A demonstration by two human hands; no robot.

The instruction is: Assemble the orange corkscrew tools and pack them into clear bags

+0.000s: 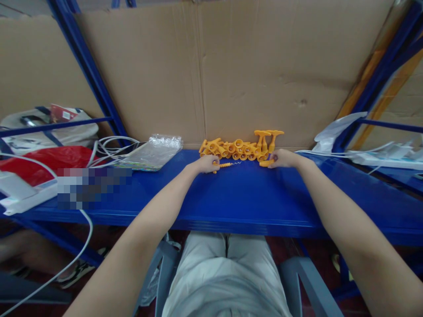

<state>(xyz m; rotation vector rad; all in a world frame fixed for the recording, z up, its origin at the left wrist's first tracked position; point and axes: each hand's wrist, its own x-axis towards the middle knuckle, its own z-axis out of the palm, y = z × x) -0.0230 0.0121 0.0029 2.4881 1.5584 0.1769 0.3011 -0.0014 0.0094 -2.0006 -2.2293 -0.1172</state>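
My left hand point(209, 164) is closed on the handle of a yellow corkscrew point(226, 165). Its bare metal spiral points right, just above the blue table point(238, 193). Pinched in the fingers of my right hand point(279, 158) is a yellow plastic piece point(265, 163), partly hidden by the fingers; its exact shape is unclear. Behind both hands lies a stacked pile of yellow corkscrews point(238, 149), many with round hollow ends facing me. At the pile's right end, two yellow T-handled corkscrews point(264, 133) stand upright, close to my right hand.
A cardboard sheet point(247, 75) walls off the table's back. To the left lie a clear plastic packet point(153, 152), white cables point(112, 145), a red bag point(53, 163) and a white power strip point(29, 198). Blue posts point(89, 66) frame the sides. Another person's leg shows at lower left.
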